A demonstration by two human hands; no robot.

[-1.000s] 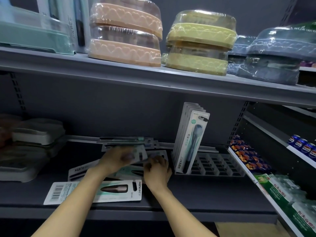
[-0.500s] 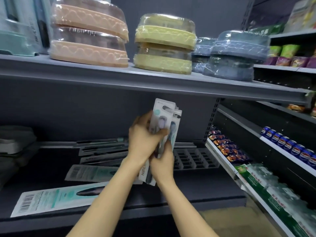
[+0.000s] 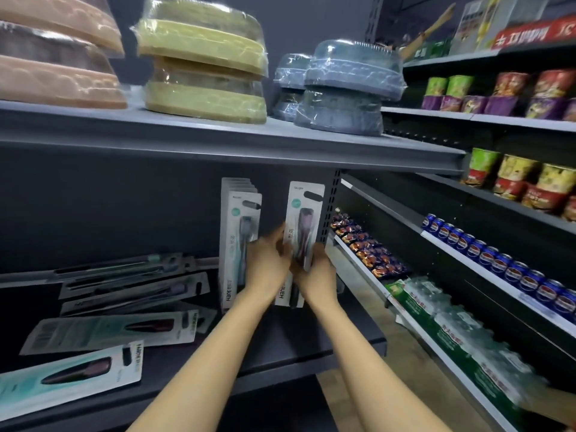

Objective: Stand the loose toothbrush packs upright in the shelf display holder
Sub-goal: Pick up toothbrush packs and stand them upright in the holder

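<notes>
Toothbrush pack (image 3: pixel 301 232), which half a second ago overlapped the standing packs (image 3: pixel 238 244), we now hold upright just to their right, left hand (image 3: pixel 268 266) and right hand (image 3: pixel 316 275) gripping its lower half.

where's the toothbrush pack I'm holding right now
Upright at centre of the head view, the held toothbrush pack sits between both hands, just right of the standing packs.

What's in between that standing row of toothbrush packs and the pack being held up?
In the head view, the left hand fills the lower gap between the standing row and the held pack; above it, only dark shelf back.
</notes>
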